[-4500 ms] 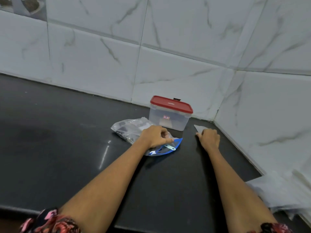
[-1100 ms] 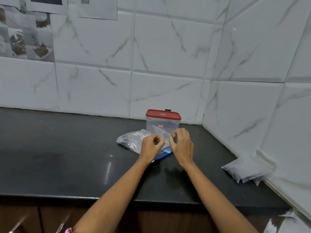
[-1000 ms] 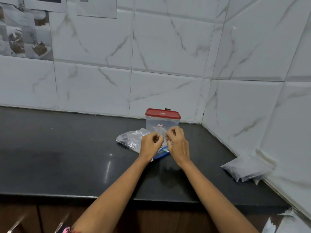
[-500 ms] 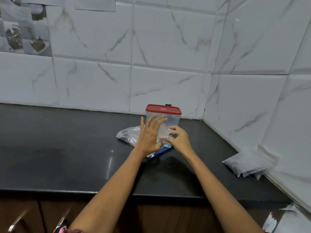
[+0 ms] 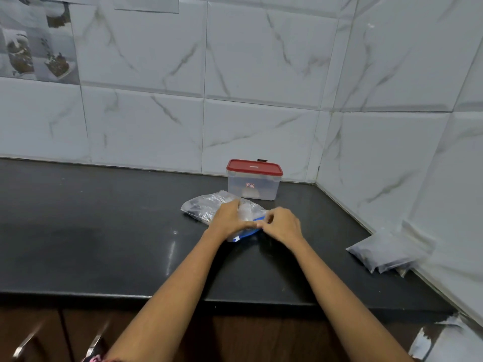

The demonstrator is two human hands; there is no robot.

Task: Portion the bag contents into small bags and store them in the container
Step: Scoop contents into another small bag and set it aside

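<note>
Left hand (image 5: pixel 230 218) and right hand (image 5: pixel 283 226) meet, each pinching a small clear plastic bag (image 5: pixel 245 214) | beneath them, a large clear zip bag with blue edge (image 5: pixel 206 207) lies on the black desk (image 5: pixel 104 231) | just behind, a clear red-lidded plastic container (image 5: pixel 253 182), lid on | filled small bags (image 5: pixel 384 253) rest by the right wall.

head view | forward-down | over countertop (image 5: pixel 104 244) | corner ahead

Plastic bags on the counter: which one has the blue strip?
The big clear bag under both hands, before the red-lidded container. The small filled bags by the right wall show no blue.
</note>
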